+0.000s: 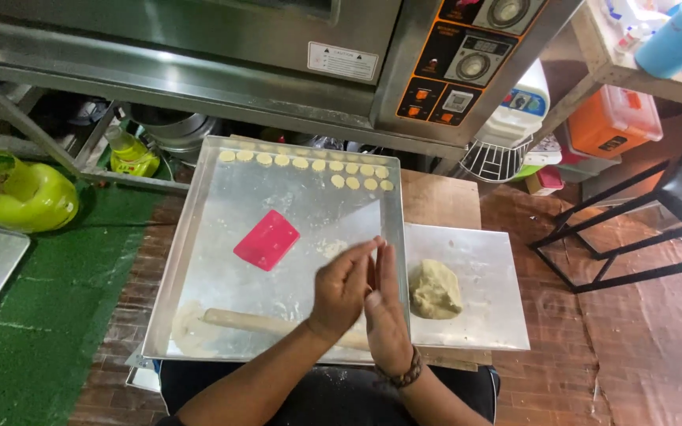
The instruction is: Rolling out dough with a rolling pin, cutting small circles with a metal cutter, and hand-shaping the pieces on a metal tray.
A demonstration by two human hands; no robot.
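Left hand point(342, 288): I see it raised over the near right corner of the baking tray point(199, 237), palm turned toward the other hand, fingers together and slightly curled.
Right hand point(388, 315): pressed flat against the left one, fingers straight and pointing away from me; a dark beaded bracelet point(406, 375) sits on the wrist.
Grip: both palms are closed against each other; I cannot tell whether a piece of dough lies between them, since nothing shows at the edges.
Dough lump point(434, 289): pale beige, matte, rounded but uneven, with a rough torn top. It rests on the small flat metal sheet point(483, 252), just to the right of my hands and apart from them.
Rolled dough point(191, 335): a thin flattened patch of the same pale colour at the near left corner of the tray, with a wooden rolling pin point(262, 323) lying across its edge and running under my left wrist.
Cut pieces point(309, 164): small round pale discs, set in one long row along the far edge of the tray, and a short second row at the far right corner.
Scraper point(267, 240): flat pink plastic card, lying tilted in the middle of the tray, well apart from both hands.
Tray surface: silver, dusted with flour smears.
Surroundings: a steel oven point(278, 39) with an orange-and-black control panel point(455, 63) stands beyond the tray; green matting point(57, 300) lies on the left.
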